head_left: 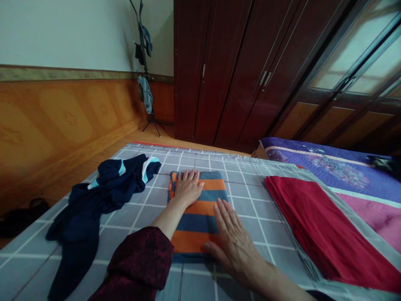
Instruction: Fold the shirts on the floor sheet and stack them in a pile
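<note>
A folded garment with orange and blue-grey stripes (196,223) lies on the grey checked bed cover (250,225) in front of me. My left hand (189,187) rests flat on its far left part, fingers stretched out. Along the garment's right edge lies my right hand (230,234), fingers extended and thumb spread toward the near stripes. Neither hand grips the cloth. What kind of garment it is cannot be made out from the folded shape.
To the left lies a crumpled dark navy garment (103,196) with white and light blue bands. A folded red cloth (326,225) is on the right, beside a purple and pink bedspread (328,167). Behind stand a dark red wardrobe (225,75) and a coat rack (144,54).
</note>
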`<state>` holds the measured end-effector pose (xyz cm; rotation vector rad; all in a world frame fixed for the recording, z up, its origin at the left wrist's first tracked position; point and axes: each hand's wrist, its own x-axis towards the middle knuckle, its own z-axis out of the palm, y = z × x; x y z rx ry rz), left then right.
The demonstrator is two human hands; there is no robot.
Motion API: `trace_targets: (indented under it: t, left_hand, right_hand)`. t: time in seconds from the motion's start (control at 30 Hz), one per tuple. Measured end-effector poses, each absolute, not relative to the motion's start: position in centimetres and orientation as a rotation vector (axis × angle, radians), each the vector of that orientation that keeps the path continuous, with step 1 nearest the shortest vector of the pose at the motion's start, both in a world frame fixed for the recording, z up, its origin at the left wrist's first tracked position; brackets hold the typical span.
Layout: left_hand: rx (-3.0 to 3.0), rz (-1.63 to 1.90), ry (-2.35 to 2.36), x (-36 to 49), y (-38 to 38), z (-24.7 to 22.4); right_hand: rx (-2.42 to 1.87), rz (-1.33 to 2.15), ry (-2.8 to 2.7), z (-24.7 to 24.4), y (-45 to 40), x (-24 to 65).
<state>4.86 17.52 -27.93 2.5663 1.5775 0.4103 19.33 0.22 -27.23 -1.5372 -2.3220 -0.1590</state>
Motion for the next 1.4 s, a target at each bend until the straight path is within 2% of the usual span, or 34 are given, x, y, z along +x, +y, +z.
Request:
trace_targets:
  t: [0.17, 0.4, 0.57, 0.8, 0.97, 1.13, 1.3, 1.4]
  left_hand:
    - [2.589, 0.418, 1.57, 4.7, 17.4, -27.8]
    - [2.589, 0.454, 1.57, 4.8, 17.5, -27.9]
    - [2.591, 0.416, 1.577, 4.9, 17.4, -27.8]
    - [2.636, 0.434, 1.622, 4.9, 17.2, -27.8]
    - [2.628, 0.442, 1.617, 4.8, 17.3, -28.0]
    - [2.633, 0.464, 1.616, 4.9, 17.3, -28.1]
    - [2.635, 0.448, 1.607, 4.8, 17.4, -27.9]
    - [2.705, 0.555, 1.549, 5.2, 17.0, -27.5]
  right_hand:
    - [-1.529, -0.008, -2.431, -27.5, 1.5, 15.7]
    - [-1.402, -0.045, -2.555, -27.6, -3.7, 20.4]
    - [-1.578, 0.015, -2.471, -25.4, 1.8, 20.3]
    - [-1.724, 0.029, -2.425, -27.0, 11.0, 22.5]
    - [-2.026, -0.096, -2.115, -27.5, 10.9, 24.2]
    - [-1.731, -0.064, -2.335, -27.5, 10.8, 22.1]
    - [-1.954, -0.076, -2.131, -27.1, 11.0, 22.6]
    - [-1.833, -0.142, -2.195, -27.1, 10.3, 22.6]
